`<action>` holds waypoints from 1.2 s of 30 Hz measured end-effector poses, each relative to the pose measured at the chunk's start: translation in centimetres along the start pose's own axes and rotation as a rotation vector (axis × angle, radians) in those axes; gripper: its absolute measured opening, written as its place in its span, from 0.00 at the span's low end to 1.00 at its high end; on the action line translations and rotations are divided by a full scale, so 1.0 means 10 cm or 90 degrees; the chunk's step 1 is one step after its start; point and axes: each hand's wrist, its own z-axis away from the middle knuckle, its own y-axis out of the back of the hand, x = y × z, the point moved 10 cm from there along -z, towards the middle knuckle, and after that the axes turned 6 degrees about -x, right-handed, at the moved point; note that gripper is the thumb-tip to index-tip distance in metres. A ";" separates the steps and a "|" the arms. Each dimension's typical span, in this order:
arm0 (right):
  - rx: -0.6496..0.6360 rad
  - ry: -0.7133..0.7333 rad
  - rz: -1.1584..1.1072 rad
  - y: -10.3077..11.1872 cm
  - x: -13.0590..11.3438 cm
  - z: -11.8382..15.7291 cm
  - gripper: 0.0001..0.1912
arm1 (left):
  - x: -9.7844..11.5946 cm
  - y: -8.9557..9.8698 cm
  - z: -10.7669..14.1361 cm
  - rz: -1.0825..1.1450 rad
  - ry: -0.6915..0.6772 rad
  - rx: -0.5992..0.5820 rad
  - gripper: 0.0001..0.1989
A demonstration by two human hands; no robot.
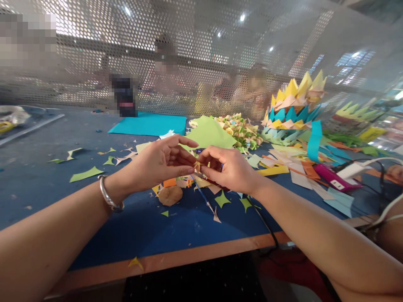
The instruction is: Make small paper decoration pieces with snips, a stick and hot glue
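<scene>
A small peach-coloured folded paper piece (197,167) sits between the fingertips of both hands above the table. My left hand (160,161) pinches it from the left, thumb below and fingers above. From the right, my right hand (228,167) grips it with curled fingers, which partly hide it. Beneath them lie a thin blue-handled tool (202,195), a round brown piece (170,195) and green star-shaped scraps (222,200). Just behind the hands is a light green paper sheet (210,133), beside a heap of small paper flowers (244,130).
A blue paper sheet (151,124) lies at the back. Stacked zigzag paper strips (294,109) stand at the back right. A magenta power strip (335,178) with cables and a person's arm (390,226) are at the right. A perforated metal screen (195,88) rises behind the table.
</scene>
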 end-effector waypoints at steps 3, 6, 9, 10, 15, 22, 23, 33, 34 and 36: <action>0.001 -0.002 0.002 0.00 0.00 0.00 0.04 | 0.00 0.00 0.00 0.012 0.008 -0.001 0.22; 0.000 -0.001 0.002 -0.01 0.00 0.00 0.04 | -0.01 0.01 0.00 0.022 0.014 0.000 0.21; 0.001 -0.002 0.003 -0.01 0.01 0.00 0.04 | -0.01 0.02 0.00 0.018 0.019 0.007 0.20; 0.001 -0.004 0.004 -0.01 0.01 0.00 0.04 | -0.01 0.02 0.00 0.017 0.019 0.009 0.19; 0.001 -0.012 0.011 0.00 0.02 0.01 0.04 | 0.01 0.02 0.00 -0.001 0.010 0.010 0.11; -0.004 0.002 -0.001 -0.01 -0.02 0.01 0.04 | -0.02 0.04 0.00 -0.065 0.039 0.000 0.03; -0.005 0.005 0.000 -0.01 -0.03 0.00 0.04 | -0.02 0.04 0.00 -0.061 0.044 -0.001 0.02; -0.011 0.015 -0.007 -0.01 -0.04 0.02 0.04 | -0.05 0.06 0.02 -0.045 0.071 0.009 0.05; -0.013 0.012 -0.009 -0.02 -0.04 0.02 0.04 | -0.05 0.06 0.02 -0.042 0.070 0.010 0.05; -0.016 0.005 -0.012 -0.02 -0.03 0.01 0.05 | -0.05 0.06 0.02 -0.028 0.068 0.014 0.05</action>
